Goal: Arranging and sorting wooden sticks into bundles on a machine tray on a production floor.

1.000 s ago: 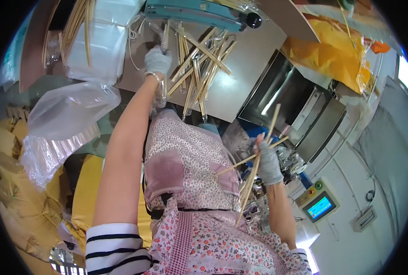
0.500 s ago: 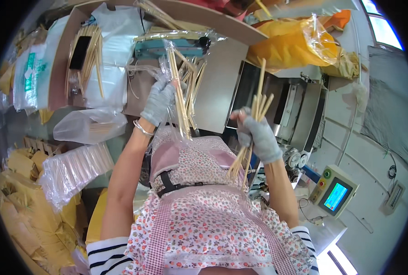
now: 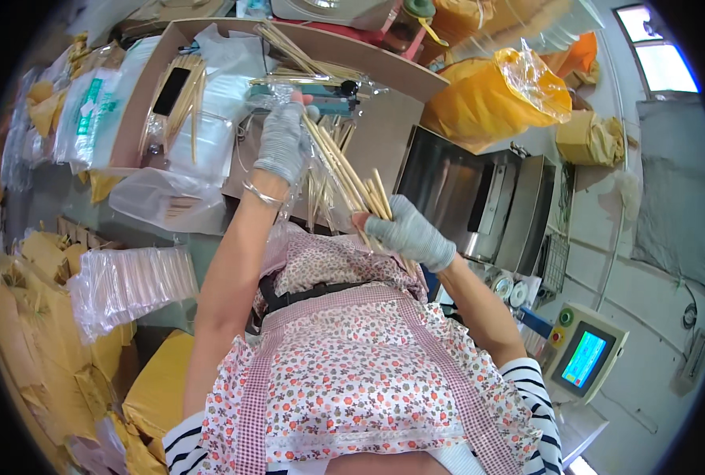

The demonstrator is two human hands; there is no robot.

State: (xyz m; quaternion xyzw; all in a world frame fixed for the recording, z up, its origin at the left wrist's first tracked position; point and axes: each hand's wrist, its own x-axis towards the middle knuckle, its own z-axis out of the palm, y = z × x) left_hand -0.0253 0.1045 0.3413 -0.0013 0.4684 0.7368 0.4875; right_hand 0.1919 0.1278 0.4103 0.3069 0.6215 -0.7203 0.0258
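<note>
My right hand (image 3: 409,231), in a grey glove with bare fingertips, is closed round a bundle of pale wooden chopsticks (image 3: 344,170). The sticks slant up and left, their far ends close to my left hand (image 3: 283,141). That hand wears a similar glove, its fingers curled together by a crumpled clear plastic sleeve (image 3: 272,96); its grip is partly hidden. More loose chopsticks (image 3: 321,198) lie beneath, just above my flowered apron (image 3: 352,348). Behind my left fingers sits a teal device (image 3: 333,105), partly covered by sticks and clear film.
A cardboard tray wall (image 3: 400,63) curves round the work area. Inside at left are chopsticks under a black phone (image 3: 170,91). A strip of wrapped sticks (image 3: 135,285) lies left, above yellow bags (image 3: 43,340). A machine (image 3: 471,190) and a control panel (image 3: 582,356) stand right.
My right hand has moved left and slightly up, bringing its chopsticks from upright to slanting toward my left hand. My left hand has gone up, away from the sticks it held.
</note>
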